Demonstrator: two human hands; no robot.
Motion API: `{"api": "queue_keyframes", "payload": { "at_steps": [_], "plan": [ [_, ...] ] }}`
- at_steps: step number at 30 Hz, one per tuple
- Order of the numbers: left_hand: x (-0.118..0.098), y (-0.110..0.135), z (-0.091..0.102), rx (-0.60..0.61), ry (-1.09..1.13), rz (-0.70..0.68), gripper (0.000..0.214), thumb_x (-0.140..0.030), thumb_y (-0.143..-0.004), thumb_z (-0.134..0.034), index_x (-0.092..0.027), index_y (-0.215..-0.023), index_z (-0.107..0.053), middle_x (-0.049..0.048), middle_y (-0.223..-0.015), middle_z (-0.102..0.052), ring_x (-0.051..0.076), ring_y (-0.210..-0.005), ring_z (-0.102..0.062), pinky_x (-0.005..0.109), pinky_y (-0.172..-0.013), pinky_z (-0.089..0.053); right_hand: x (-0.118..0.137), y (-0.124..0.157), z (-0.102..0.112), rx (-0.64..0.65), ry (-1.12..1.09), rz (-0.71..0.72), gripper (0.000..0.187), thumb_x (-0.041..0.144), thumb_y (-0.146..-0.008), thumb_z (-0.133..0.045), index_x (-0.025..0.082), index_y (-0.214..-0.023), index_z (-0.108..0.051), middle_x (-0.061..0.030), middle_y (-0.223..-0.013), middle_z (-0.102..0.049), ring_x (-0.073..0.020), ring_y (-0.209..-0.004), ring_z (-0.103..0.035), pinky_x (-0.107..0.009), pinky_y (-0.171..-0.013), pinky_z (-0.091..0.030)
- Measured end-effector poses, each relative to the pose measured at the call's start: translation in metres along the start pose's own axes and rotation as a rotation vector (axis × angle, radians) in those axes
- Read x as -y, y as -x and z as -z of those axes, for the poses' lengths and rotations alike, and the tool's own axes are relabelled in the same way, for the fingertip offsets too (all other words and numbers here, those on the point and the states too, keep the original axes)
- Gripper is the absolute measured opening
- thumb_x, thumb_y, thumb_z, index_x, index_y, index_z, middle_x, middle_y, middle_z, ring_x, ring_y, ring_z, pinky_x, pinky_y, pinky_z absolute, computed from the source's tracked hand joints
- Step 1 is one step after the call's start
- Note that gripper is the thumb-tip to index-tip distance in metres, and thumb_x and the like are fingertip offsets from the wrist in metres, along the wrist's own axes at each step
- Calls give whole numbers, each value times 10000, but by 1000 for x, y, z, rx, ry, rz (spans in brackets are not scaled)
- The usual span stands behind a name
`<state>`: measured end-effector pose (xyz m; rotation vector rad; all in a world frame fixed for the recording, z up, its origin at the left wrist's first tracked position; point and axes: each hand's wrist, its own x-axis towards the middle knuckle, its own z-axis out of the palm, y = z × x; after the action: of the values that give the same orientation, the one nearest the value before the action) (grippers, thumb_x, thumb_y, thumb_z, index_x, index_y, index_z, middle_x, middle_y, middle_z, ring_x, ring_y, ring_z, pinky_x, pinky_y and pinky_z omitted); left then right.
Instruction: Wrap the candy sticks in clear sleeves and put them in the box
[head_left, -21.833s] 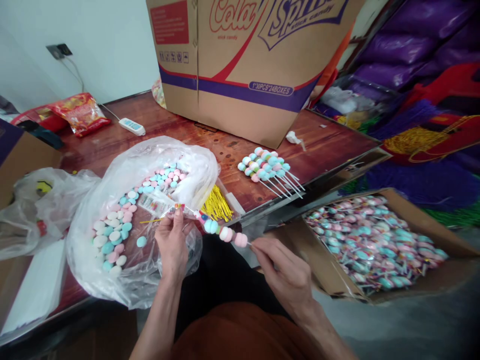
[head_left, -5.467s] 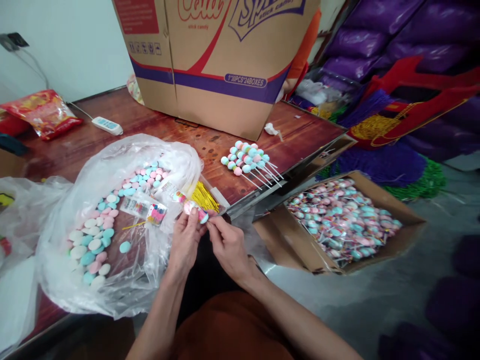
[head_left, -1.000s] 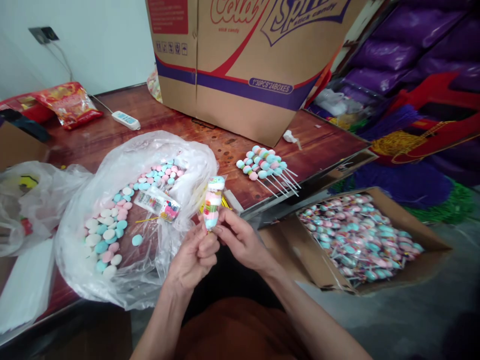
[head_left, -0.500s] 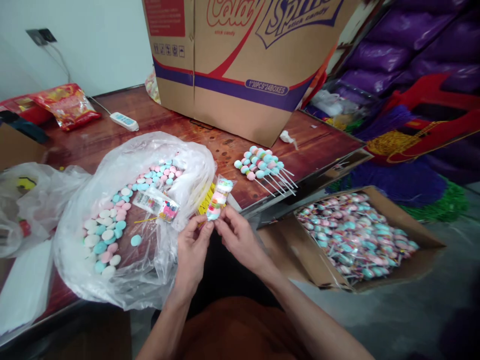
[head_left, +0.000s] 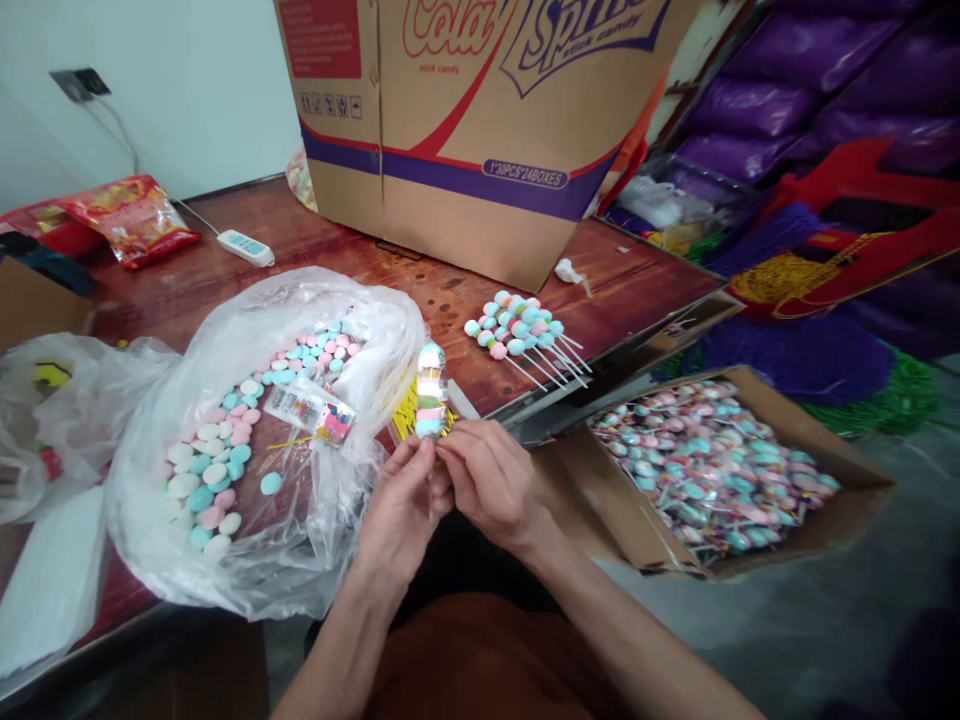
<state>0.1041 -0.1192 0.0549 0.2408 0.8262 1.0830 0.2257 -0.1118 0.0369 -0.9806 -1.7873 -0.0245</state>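
Head view: where's the wrapped candy skewer (head_left: 431, 390)?

Centre, upright, candies uppermost, between both hands. Yellow ties (head_left: 405, 403) close behind it.

And the hands?

Left hand (head_left: 405, 500): thumb and finger pinched at the skewer's base. Right hand (head_left: 493, 485): fingertips closed at the same spot, against the left's. Fine detail between fingertips hidden.

Further out?

Leftward, clear plastic bag (head_left: 277, 590) spread on the table (head_left: 637, 280); pink, blue, white loose candies (head_left: 214, 470) within its outline, printed packets (head_left: 311, 408) beside them. Ahead and right, unwrapped skewers (head_left: 517, 325), laid together. Right, lower: open carton (head_left: 585, 500) heaped with wrapped sticks (head_left: 720, 465). Beyond, large printed carton (head_left: 450, 120).
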Motion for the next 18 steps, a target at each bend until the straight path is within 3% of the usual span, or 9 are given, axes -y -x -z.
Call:
{"api": "queue_keyframes", "payload": {
  "at_steps": [3,7,11,15,18],
  "plan": [
    [1,-1,-5,90,-90,-69,379,-474,-699,-858,-196,-906,-704,1,-775,-641,129,-717,-612,227,-605,-482,10,-5,5,24,-130,-198,174,118,-961,-478,208,-912,-619,-73,-854,-670,-192,-809,-635,-336,-741,-518],
    [-9,3,-8,192,-182,-191,538,-706,-758,-680,-185,-876,-735,90,-945,-692,236,-916,-635,327,-725,-525,21,-11,20,28,-350,-469,152,149,-975,-502,215,-859,-576,-15,-798,-593,-150,-739,-579,-275,-680,-480],
    [-9,12,-6,88,-417,-382,439,-620,-850,-634,-193,-851,-730,80,-923,-689,221,-940,-626,319,-847,-504,26,-13,31,5,-358,-472,143,154,-968,-523,214,-860,-597,-14,-803,-588,-153,-752,-576,-282,-703,-483],
    [2,13,-2,119,-574,-345,304,-481,-878,-681,-191,-856,-770,81,-983,-709,224,-1034,-613,329,-981,-456,27,-5,36,-54,-378,-444,138,133,-948,-561,210,-901,-666,-37,-861,-655,-166,-806,-619,-296,-738,-508],
    [13,9,-1,162,-640,-316,206,-379,-805,-782,-196,-898,-803,86,-1020,-735,254,-1099,-611,371,-1030,-444,26,7,43,-62,-495,-587,159,165,-960,-566,209,-900,-707,-34,-891,-691,-160,-824,-641,-280,-740,-509]
  ]
}}
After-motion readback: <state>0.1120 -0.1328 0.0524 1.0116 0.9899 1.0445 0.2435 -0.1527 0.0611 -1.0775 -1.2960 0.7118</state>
